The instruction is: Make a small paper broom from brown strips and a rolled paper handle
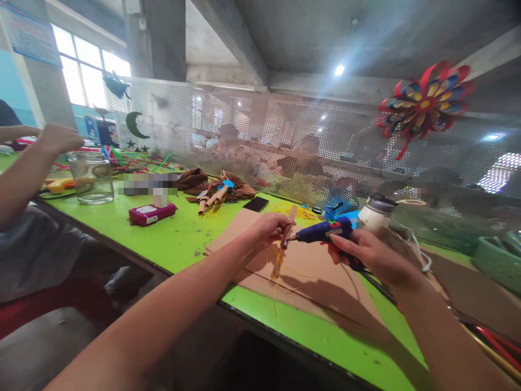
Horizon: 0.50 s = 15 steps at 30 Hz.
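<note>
My right hand (362,252) is wrapped round a dark blue glue gun (325,229), its nozzle pointing left. Pinched in my left hand (272,228) is a narrow brown strip (291,220), held upright at a slant. The nozzle tip is at the strip's lower part; whether it touches I cannot tell. Loose yellow threads (280,270) hang below the strip over brown cardboard sheets (252,266). A dark phone (256,204) lies just beyond the cardboard.
On the green table (183,239) are a maroon box (152,214), a glass jar (91,178) and brown paper pieces (222,193). A white bottle (375,213) stands behind my right hand. A perforated screen (260,125) borders the back; another person's hand (61,139) is at left.
</note>
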Available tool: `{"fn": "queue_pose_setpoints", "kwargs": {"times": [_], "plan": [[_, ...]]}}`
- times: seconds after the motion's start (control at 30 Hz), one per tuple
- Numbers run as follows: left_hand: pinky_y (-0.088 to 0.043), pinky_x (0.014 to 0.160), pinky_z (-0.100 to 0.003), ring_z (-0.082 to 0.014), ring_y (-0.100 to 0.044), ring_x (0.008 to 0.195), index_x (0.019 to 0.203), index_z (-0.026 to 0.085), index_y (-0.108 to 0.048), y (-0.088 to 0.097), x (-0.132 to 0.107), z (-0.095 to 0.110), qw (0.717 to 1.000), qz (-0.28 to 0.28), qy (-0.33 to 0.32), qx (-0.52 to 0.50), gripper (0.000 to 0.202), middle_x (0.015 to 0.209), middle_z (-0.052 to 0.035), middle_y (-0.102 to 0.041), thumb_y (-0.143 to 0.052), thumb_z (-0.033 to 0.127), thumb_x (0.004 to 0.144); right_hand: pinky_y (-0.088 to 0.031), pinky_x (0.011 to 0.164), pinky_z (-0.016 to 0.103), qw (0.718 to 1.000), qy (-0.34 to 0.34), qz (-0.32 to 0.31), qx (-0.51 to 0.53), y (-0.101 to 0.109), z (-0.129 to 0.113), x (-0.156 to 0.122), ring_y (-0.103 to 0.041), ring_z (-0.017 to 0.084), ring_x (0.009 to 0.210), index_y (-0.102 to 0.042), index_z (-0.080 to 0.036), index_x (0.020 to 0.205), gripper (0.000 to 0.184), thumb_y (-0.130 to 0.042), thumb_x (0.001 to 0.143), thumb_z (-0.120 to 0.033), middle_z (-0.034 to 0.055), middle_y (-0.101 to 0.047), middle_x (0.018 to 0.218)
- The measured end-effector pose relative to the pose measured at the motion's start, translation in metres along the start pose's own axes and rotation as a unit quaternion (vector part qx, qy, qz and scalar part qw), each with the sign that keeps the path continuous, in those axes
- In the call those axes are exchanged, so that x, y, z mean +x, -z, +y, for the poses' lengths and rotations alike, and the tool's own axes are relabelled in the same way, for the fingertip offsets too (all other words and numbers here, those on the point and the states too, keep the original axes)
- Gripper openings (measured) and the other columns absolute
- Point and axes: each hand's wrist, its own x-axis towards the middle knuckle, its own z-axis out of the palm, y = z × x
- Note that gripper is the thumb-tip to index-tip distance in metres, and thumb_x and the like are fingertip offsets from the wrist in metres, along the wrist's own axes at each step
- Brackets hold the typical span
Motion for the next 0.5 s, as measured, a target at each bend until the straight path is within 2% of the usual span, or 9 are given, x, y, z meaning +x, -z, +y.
{"fn": "queue_pose_setpoints", "kwargs": {"times": [0.2,0.5], "plan": [[-0.022,0.036,-0.017,-0.0036,-0.030,0.034,0.051,0.012,-0.051,0.0009,0.0009,-0.0009,1.000,0.002,-0.008,0.002,0.020,0.038,0.0043,-0.039,-0.050,0.010,0.071,-0.033,0.047,0.023,1.000,0.006,-0.018,0.016,-0.0040,0.0008,0.0005,-0.045,0.010,0.052,-0.061,-0.013,0.077,0.037,-0.048,0.085,-0.047,0.0038,-0.057,0.063],[-0.023,0.037,-0.018,-0.0039,-0.029,0.034,0.050,0.013,-0.050,0.0028,0.0048,-0.0035,1.000,0.006,-0.009,0.004,0.020,0.037,0.0052,-0.037,-0.052,0.013,0.069,-0.032,0.048,0.025,0.999,0.015,-0.004,0.041,0.0025,-0.0002,-0.0038,-0.043,0.010,0.053,-0.060,-0.014,0.067,0.042,-0.045,0.086,-0.048,0.0046,-0.056,0.062]]}}
